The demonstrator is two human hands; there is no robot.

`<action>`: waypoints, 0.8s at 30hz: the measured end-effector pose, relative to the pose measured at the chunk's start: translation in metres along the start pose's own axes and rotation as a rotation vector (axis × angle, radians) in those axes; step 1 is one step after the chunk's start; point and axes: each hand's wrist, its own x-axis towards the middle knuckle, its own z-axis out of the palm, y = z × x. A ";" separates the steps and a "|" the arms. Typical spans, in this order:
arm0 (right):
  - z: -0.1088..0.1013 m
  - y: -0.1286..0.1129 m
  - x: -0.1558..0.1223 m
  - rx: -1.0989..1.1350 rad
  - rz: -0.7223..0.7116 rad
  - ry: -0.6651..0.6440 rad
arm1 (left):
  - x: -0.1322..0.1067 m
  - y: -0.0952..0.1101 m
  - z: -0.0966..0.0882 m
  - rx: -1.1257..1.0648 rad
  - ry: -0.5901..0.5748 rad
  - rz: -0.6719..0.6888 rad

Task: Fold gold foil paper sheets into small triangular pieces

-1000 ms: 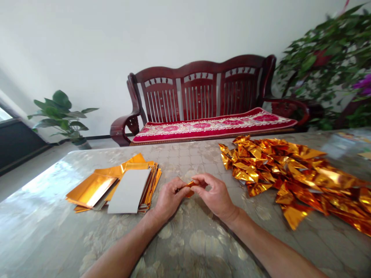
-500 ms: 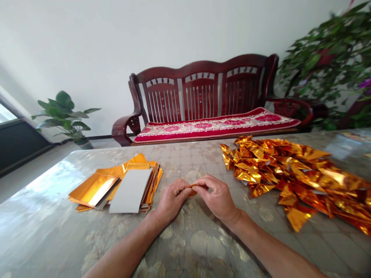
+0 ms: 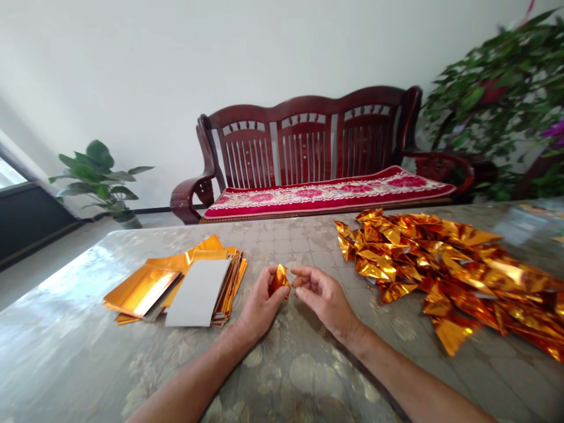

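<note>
My left hand [image 3: 259, 302] pinches a small folded piece of gold foil paper [image 3: 279, 278] and holds it upright above the table [image 3: 66, 329]. My right hand [image 3: 324, 298] rests just to the right of it, fingers loosely curled and slightly apart, with nothing in them. Left of my hands lies a stack of flat gold foil sheets [image 3: 176, 285], the top one turned white side up. To the right spreads a heap of folded gold foil pieces [image 3: 440, 270].
The table has a glossy floral cover. Behind it stands a dark red wooden bench [image 3: 308, 153] with a red cushion. A potted plant [image 3: 99, 176] is on the floor at left, and a large leafy plant [image 3: 506, 94] at right.
Both hands were working the foil piece together between them. Now my right hand has let go and drawn slightly right, and my left hand has turned the folded piece upright.
</note>
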 end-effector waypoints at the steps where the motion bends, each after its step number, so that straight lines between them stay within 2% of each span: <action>1: 0.002 0.001 0.000 -0.016 -0.006 -0.007 | -0.001 0.001 0.000 -0.012 -0.018 0.012; 4: 0.007 0.005 -0.002 -0.086 -0.023 -0.002 | -0.003 0.004 0.002 -0.016 -0.121 0.035; 6: 0.008 0.004 -0.003 -0.160 -0.054 0.008 | -0.004 0.006 0.003 0.012 -0.138 0.032; 12: 0.000 0.000 -0.003 -0.304 -0.094 0.006 | -0.001 0.005 0.000 -0.017 -0.010 -0.060; 18: 0.000 0.001 -0.003 -0.405 -0.166 -0.016 | 0.002 0.004 0.002 -0.192 0.060 -0.141; 24: 0.005 0.000 -0.008 -0.620 -0.322 0.075 | 0.000 0.009 0.002 -0.040 0.109 -0.095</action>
